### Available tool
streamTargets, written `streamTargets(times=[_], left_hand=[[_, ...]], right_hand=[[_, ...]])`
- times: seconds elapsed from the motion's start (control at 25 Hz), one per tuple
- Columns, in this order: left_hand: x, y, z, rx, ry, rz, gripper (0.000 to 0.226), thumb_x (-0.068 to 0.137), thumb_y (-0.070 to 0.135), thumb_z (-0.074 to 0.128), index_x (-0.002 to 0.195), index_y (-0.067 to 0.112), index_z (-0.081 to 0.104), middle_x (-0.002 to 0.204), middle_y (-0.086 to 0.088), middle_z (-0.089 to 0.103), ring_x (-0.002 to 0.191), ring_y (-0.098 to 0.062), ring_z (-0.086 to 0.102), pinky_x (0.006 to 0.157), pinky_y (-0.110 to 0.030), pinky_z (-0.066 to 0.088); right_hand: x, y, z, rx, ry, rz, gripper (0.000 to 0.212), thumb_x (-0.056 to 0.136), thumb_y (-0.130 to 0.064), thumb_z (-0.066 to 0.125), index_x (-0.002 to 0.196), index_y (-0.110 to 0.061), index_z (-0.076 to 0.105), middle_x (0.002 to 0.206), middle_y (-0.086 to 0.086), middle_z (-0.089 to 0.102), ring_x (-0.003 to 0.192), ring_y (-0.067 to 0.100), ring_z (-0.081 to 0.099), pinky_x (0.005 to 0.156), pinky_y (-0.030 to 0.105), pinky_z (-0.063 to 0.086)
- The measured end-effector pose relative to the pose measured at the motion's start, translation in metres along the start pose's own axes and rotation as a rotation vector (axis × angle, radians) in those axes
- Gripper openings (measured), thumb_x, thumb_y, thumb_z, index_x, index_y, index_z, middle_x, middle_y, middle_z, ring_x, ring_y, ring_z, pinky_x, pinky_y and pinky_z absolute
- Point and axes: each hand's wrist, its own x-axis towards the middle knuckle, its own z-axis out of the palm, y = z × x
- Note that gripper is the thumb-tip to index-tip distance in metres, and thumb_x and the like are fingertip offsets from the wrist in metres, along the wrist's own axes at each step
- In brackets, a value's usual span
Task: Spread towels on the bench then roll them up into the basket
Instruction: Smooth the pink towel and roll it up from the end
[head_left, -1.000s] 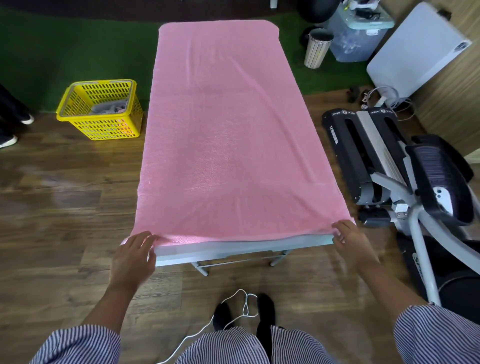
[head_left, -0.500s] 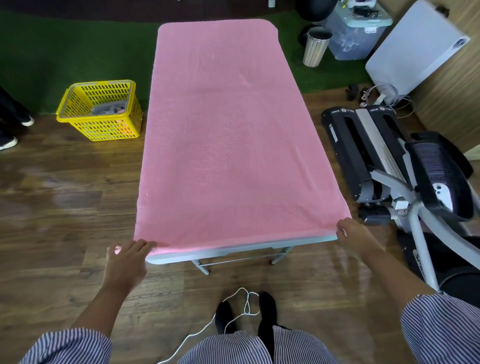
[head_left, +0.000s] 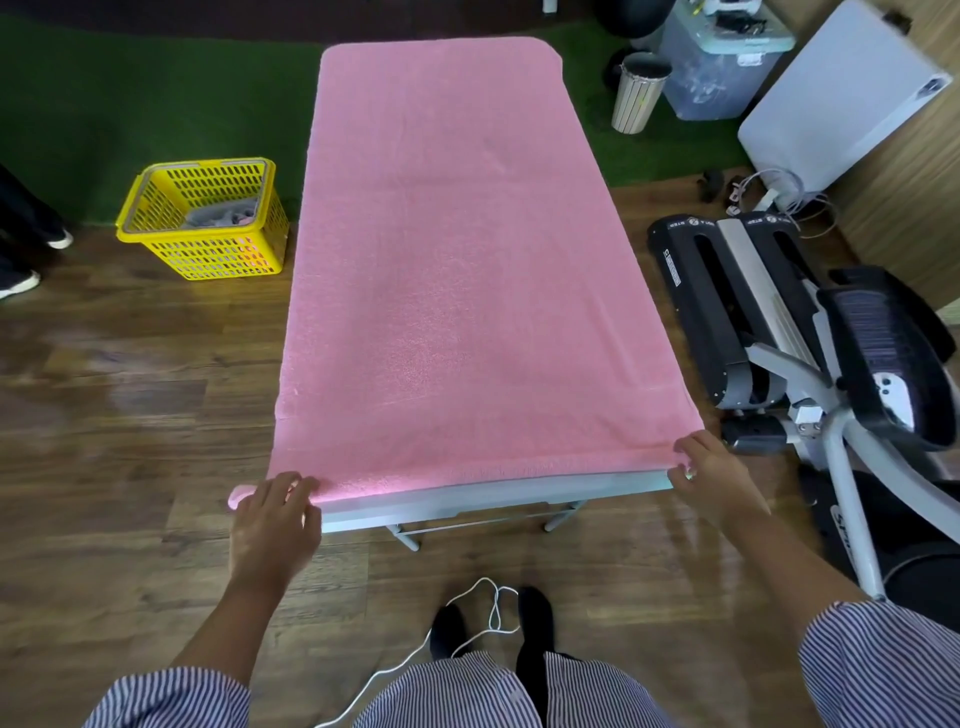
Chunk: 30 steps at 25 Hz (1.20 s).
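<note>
Head view: pink towel (head_left: 462, 270) lies flat over the bench (head_left: 488, 501) at frame centre. Left hand (head_left: 272, 525) pinches its lower-left corner; right hand (head_left: 714, 480) grips the lower-right corner. Yellow basket (head_left: 208, 254) sits on the floor, upper left.

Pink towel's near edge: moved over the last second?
Yes. The pink towel near edge slid farther up the bench, no longer hanging over its end.
</note>
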Motion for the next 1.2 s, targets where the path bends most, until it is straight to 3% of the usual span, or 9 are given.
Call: streamTargets(times=[0.16, 0.36, 0.44, 0.56, 0.68, 0.84, 1.08, 1.2], left_hand=[[-0.001, 0.002, -0.001, -0.008, -0.004, 0.002, 0.036, 0.077, 0.016, 0.039, 0.097, 0.008, 0.068, 0.101, -0.011, 0.067, 0.088, -0.031, 0.065, 0.070, -0.048, 0.048], [0.001, 0.002, -0.001, 0.050, -0.063, -0.031, 0.051, 0.060, -0.013, 0.048, 0.101, 0.011, 0.065, 0.097, -0.006, 0.068, 0.088, -0.028, 0.067, 0.082, -0.052, 0.042], [0.000, -0.005, -0.004, 0.088, -0.076, 0.014, 0.049, 0.061, -0.007, 0.040, 0.100, 0.012, 0.065, 0.092, -0.005, 0.068, 0.082, -0.027, 0.067, 0.080, -0.052, 0.041], [0.004, -0.010, -0.004, 0.086, -0.088, 0.023, 0.047, 0.061, -0.010, 0.052, 0.099, 0.013, 0.067, 0.094, -0.005, 0.067, 0.084, -0.028, 0.067, 0.079, -0.055, 0.043], [0.013, 0.002, -0.006, 0.055, -0.062, -0.075, 0.038, 0.074, -0.003, 0.048, 0.105, 0.013, 0.065, 0.109, -0.007, 0.064, 0.090, -0.031, 0.064, 0.082, -0.053, 0.044], [0.014, 0.013, -0.002, -0.030, -0.012, -0.014, 0.040, 0.069, -0.004, 0.043, 0.097, 0.008, 0.068, 0.101, -0.010, 0.067, 0.088, -0.033, 0.066, 0.074, -0.049, 0.048], [0.018, 0.016, 0.003, -0.071, -0.071, -0.010, 0.033, 0.079, 0.024, 0.045, 0.099, 0.010, 0.067, 0.102, -0.009, 0.069, 0.093, -0.029, 0.065, 0.078, -0.048, 0.050], [0.022, 0.021, 0.000, -0.047, -0.051, -0.031, 0.023, 0.081, 0.002, 0.057, 0.101, 0.008, 0.067, 0.102, -0.012, 0.068, 0.092, -0.033, 0.065, 0.078, -0.052, 0.049]], right_hand=[[0.005, 0.002, -0.004, -0.024, -0.043, -0.013, 0.030, 0.082, 0.006, 0.053, 0.112, 0.001, 0.059, 0.115, 0.015, 0.056, 0.091, 0.039, 0.057, 0.075, 0.049, 0.051], [0.013, 0.001, -0.002, -0.012, -0.043, -0.020, 0.017, 0.081, 0.004, 0.053, 0.096, 0.003, 0.062, 0.097, 0.019, 0.060, 0.085, 0.041, 0.056, 0.072, 0.046, 0.050], [0.015, 0.002, -0.005, -0.036, -0.062, 0.034, 0.013, 0.083, -0.004, 0.053, 0.089, 0.003, 0.062, 0.090, 0.019, 0.059, 0.081, 0.039, 0.056, 0.072, 0.042, 0.049], [0.020, -0.002, -0.010, -0.070, -0.100, 0.079, 0.016, 0.085, -0.008, 0.051, 0.090, 0.003, 0.060, 0.094, 0.019, 0.058, 0.084, 0.038, 0.056, 0.073, 0.040, 0.048], [0.028, -0.011, -0.011, -0.184, -0.127, 0.023, 0.019, 0.088, -0.003, 0.045, 0.101, -0.003, 0.058, 0.107, 0.016, 0.050, 0.095, 0.035, 0.052, 0.075, 0.039, 0.047], [0.027, -0.011, -0.012, -0.126, -0.086, 0.015, 0.024, 0.085, 0.005, 0.043, 0.101, -0.005, 0.058, 0.109, 0.011, 0.055, 0.085, 0.036, 0.052, 0.065, 0.039, 0.046], [0.020, -0.010, -0.013, -0.113, -0.142, -0.013, 0.037, 0.085, -0.002, 0.052, 0.121, -0.008, 0.054, 0.124, 0.005, 0.052, 0.095, 0.032, 0.056, 0.072, 0.042, 0.052], [0.026, -0.012, -0.011, -0.092, -0.122, -0.041, 0.030, 0.088, 0.002, 0.046, 0.116, -0.003, 0.057, 0.119, 0.011, 0.055, 0.095, 0.035, 0.056, 0.079, 0.043, 0.049]])
